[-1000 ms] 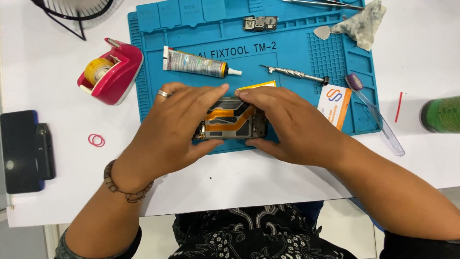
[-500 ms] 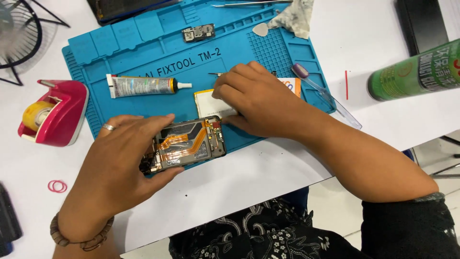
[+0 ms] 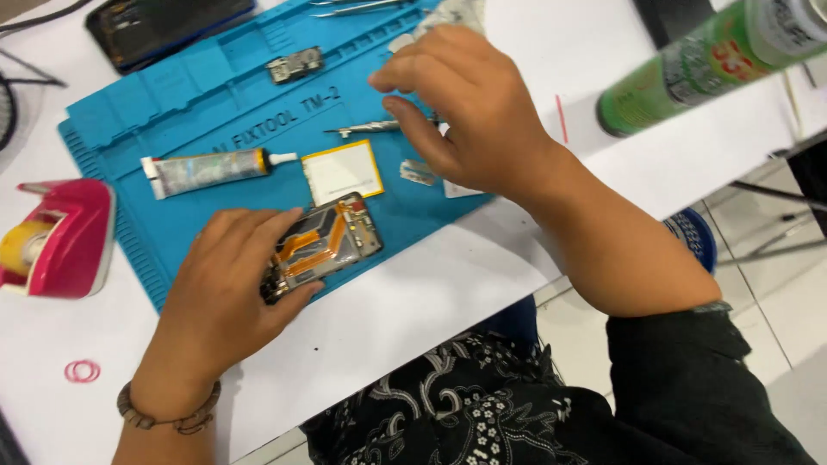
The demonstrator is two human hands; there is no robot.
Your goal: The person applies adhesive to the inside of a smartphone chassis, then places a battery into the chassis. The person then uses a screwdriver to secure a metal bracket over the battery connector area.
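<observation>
My left hand point(image 3: 226, 284) grips an opened phone body point(image 3: 329, 245) with orange flex cables, pinning it flat at the near edge of the blue repair mat point(image 3: 181, 112). My right hand point(image 3: 465, 108) hovers over the mat's right side with fingers curled and apart, holding nothing that I can see. Just below its fingers lie a thin metal screwdriver point(image 3: 366, 129), a small metal plate point(image 3: 419, 173) and a white square part with a yellow edge point(image 3: 343, 170).
A glue tube point(image 3: 211, 170) lies on the mat. A pink tape dispenser point(image 3: 53, 245) and a red rubber band point(image 3: 82, 371) sit at the left. A small circuit board point(image 3: 295, 65) and a dark phone point(image 3: 164, 27) are far back. A green spray can point(image 3: 715, 60) lies right.
My right hand has lifted off the phone and moved away up over the mat's right side. My left hand keeps the phone down. The camera view swung to the right.
</observation>
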